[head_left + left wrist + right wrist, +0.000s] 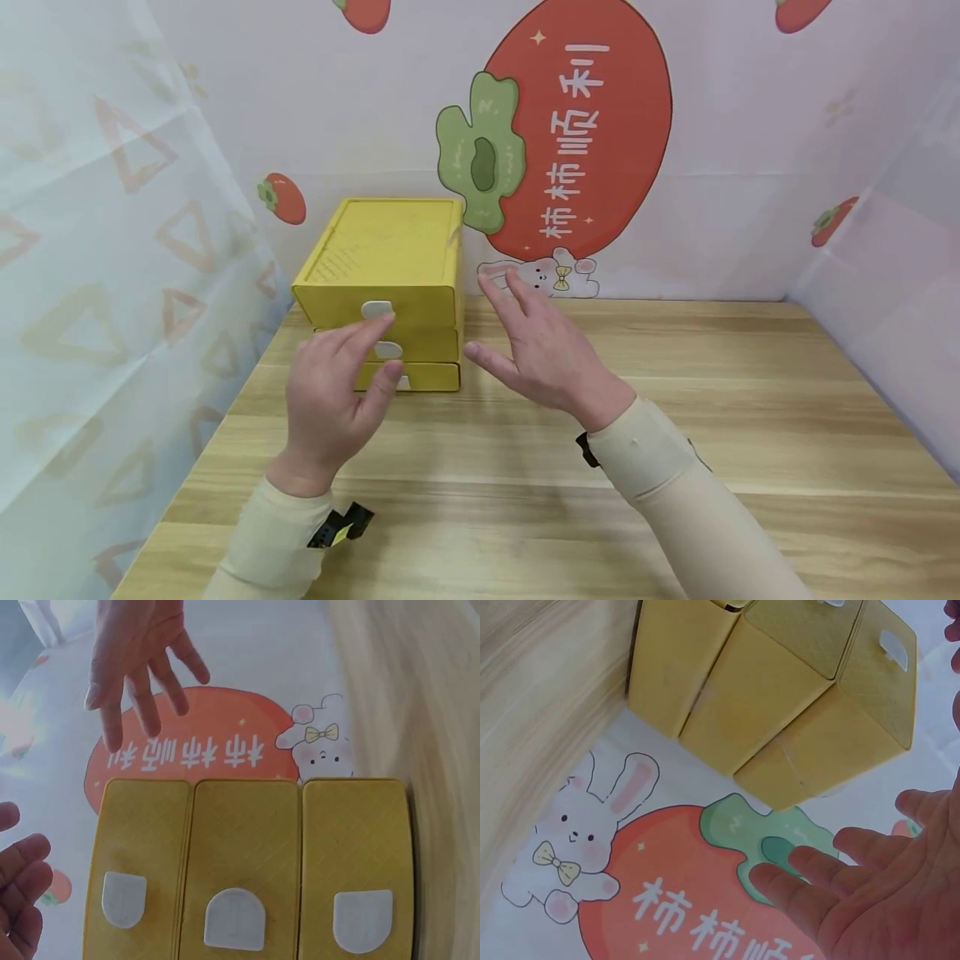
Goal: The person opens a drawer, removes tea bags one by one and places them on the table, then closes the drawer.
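A yellow box with three stacked drawers (390,242) stands on the table, its front towards me. Each drawer front carries a white rounded tab (235,919). My left hand (330,392) hovers before the drawer fronts, fingers loosely bent, overlapping the tabs in the head view. In the left wrist view, the fingertips (26,870) show at the left edge, apart from the box. Off the right side of the box, my right hand (543,350) is held up with fingers spread. The right wrist view shows those fingers (810,900) away from the box's side. Neither hand holds anything.
The box sits at the back left of the wood-grain table (675,433), close to the back wall sheet (720,150) printed with a large persimmon and a rabbit. A patterned sheet (97,275) hangs along the left edge; another pale sheet borders the right.
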Demonstrator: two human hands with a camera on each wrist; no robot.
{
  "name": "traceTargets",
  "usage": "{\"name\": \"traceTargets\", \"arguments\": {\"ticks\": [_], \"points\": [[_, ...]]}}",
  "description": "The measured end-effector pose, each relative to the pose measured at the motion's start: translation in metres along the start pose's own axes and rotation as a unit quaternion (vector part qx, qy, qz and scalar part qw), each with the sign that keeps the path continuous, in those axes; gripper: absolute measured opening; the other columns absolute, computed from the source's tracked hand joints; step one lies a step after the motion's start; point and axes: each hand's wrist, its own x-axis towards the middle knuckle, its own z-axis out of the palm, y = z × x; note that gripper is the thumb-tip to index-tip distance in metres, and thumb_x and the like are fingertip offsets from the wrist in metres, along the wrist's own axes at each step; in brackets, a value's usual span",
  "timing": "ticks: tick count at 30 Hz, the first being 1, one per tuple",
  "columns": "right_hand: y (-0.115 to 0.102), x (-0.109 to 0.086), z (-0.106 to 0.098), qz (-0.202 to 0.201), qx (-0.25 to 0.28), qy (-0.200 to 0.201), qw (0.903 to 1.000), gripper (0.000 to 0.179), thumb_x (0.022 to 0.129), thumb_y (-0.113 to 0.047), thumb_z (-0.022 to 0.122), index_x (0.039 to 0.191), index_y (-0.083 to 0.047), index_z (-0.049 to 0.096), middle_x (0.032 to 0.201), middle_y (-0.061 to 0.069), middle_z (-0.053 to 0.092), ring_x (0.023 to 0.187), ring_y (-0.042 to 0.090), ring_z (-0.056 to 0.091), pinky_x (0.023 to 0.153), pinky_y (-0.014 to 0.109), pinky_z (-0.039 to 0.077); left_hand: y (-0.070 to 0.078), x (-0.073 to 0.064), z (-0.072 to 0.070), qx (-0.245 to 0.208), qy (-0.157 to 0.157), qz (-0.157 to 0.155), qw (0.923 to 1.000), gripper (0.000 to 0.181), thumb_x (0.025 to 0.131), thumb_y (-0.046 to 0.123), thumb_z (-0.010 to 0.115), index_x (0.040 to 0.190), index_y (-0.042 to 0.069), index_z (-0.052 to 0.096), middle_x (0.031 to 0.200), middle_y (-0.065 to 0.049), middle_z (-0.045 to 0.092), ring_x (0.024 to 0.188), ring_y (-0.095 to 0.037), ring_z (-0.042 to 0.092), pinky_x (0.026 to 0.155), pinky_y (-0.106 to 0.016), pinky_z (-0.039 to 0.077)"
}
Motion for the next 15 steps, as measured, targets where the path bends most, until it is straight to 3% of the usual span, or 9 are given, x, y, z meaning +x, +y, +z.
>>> {"name": "traceTargets", "arguments": {"ticks": [5,8,11,15], "points": [[-0.001,0.003,-0.002,0.001,0.004,0.002,1.0000,0.085,0.101,-0.065,0.052,0.168,-0.022,0.022,0.170,0.016,0.027,0.154,0.037,0.034,0.121,0.055,0.035,-0.008,0.006,0.001,-0.001,0.070,-0.067,0.9953,0.054,0.105,0.049,0.058,0.118,0.000,0.076,0.107,-0.019,0.076,0.091,-0.041,0.068,0.076,-0.047,0.045],[-0.002,0.006,-0.002,0.002,0.012,0.003,0.9999,0.085,0.102,-0.064,0.051,0.168,-0.022,0.022,0.170,0.014,0.028,0.154,0.035,0.034,0.121,0.055,0.036,-0.016,0.008,-0.001,-0.004,0.091,-0.119,0.9887,0.056,0.104,0.051,0.058,0.122,0.000,0.074,0.114,-0.020,0.074,0.101,-0.042,0.066,0.083,-0.040,0.040],[-0.003,0.009,-0.002,0.005,0.022,0.004,0.9997,0.083,0.102,-0.064,0.050,0.168,-0.020,0.022,0.169,0.013,0.029,0.154,0.034,0.034,0.121,0.055,0.036,-0.025,0.007,-0.006,-0.007,0.085,-0.177,0.9804,0.054,0.104,0.047,0.059,0.130,0.002,0.071,0.126,-0.019,0.071,0.115,-0.040,0.063,0.096,-0.039,0.040],[-0.004,0.014,-0.003,0.014,0.043,0.002,0.9990,0.083,0.103,-0.066,0.045,0.168,-0.019,0.023,0.169,0.014,0.030,0.155,0.032,0.032,0.123,0.054,0.034,-0.036,0.008,-0.013,-0.016,0.046,-0.267,0.9624,0.049,0.105,0.037,0.060,0.143,0.007,0.063,0.143,-0.011,0.064,0.129,-0.034,0.057,0.110,-0.046,0.039]]}}
